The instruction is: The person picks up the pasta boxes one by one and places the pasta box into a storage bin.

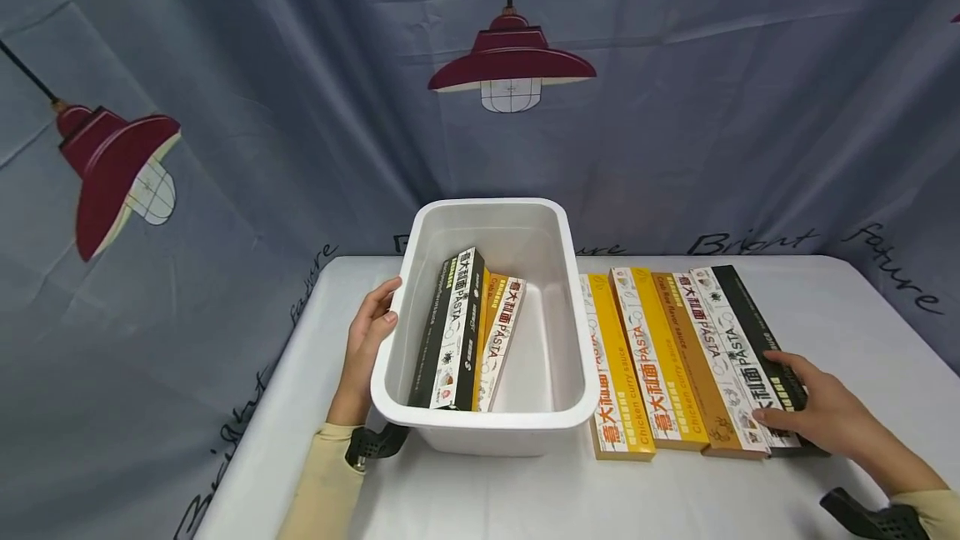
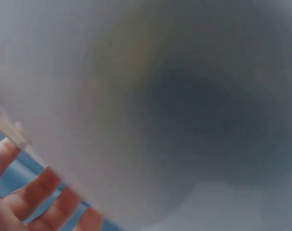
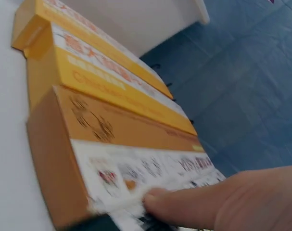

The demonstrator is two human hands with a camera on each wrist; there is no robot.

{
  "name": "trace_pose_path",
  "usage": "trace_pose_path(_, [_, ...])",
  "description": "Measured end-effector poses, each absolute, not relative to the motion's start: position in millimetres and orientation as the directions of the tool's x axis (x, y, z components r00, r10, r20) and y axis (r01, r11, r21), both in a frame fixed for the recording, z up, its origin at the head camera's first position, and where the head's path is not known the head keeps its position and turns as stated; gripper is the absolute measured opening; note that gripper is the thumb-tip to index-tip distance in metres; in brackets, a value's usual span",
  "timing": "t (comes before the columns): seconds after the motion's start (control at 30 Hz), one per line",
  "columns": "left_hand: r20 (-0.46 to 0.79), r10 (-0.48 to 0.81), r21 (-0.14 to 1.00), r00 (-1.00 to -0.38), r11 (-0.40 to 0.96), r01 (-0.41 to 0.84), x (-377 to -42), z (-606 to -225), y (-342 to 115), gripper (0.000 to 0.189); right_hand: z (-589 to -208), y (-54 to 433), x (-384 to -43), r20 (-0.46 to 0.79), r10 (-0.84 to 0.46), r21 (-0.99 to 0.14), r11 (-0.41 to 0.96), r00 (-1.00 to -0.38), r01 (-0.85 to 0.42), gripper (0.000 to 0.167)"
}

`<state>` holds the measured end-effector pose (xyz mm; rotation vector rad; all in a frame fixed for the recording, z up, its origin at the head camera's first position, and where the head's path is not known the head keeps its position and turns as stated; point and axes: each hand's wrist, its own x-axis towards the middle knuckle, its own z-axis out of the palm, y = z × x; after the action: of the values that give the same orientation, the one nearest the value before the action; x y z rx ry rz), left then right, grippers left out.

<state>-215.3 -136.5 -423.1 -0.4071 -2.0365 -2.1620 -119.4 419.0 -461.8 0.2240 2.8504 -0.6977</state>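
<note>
A white plastic bin (image 1: 483,419) stands on the table with a black-and-white pasta box (image 1: 459,323) and an orange-and-white pasta box (image 1: 501,332) leaning inside its left half. My left hand (image 1: 367,340) touches the bin's left rim, its fingers against the outer wall. Right of the bin lies a row of pasta boxes: two yellow ones (image 1: 618,365) (image 1: 660,357), an ochre one (image 1: 712,365), and a black one (image 1: 757,348) at the right end. My right hand (image 1: 825,407) grips the black box near its front end, thumb on the left edge, fingers over the right side.
The white-covered table (image 1: 480,498) extends in front of the bin and boxes. A grey-blue curtain (image 1: 337,148) printed with red lamps hangs close behind the table. Bin and row of boxes stand side by side, with the leftmost yellow box right at the bin's wall.
</note>
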Motion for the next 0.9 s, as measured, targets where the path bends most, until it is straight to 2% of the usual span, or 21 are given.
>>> trace_pose_path(0.17, [0.315,0.095,0.949,-0.944,-0.064,0.31,-217.2,-421.2,-132.8,0.053,-469.1,440.7,-114.1,-0.277,-0.046,-0.552,0.825,-0.96,0.12,0.101])
trace_pose_path(0.3, [0.315,0.087,0.949,-0.945,-0.057,0.311,-217.6,-422.6,-132.5,0.054,-474.5,459.7,-108.9,-0.35,-0.145,-0.65,0.749,-0.925,0.129,0.099])
trace_pose_path(0.47, [0.313,0.074,0.949,-0.947,-0.076,0.308,-216.6,-426.2,-134.5,0.056,-476.7,472.2,-104.2,-0.438,-0.174,-0.717,0.66,-0.882,0.226,0.1])
trace_pose_path(0.7, [0.318,0.064,0.947,-0.946,-0.069,0.314,-216.5,-426.4,-135.4,0.056,-478.7,477.6,-98.2,-0.423,-0.234,-0.795,0.559,-0.875,0.235,0.09])
trace_pose_path(0.9, [0.305,0.068,0.952,-0.95,-0.047,0.303,-217.1,-425.3,-133.3,0.056,-483.8,473.7,-94.6,-0.394,-0.209,-0.826,0.508,-0.895,0.245,0.088])
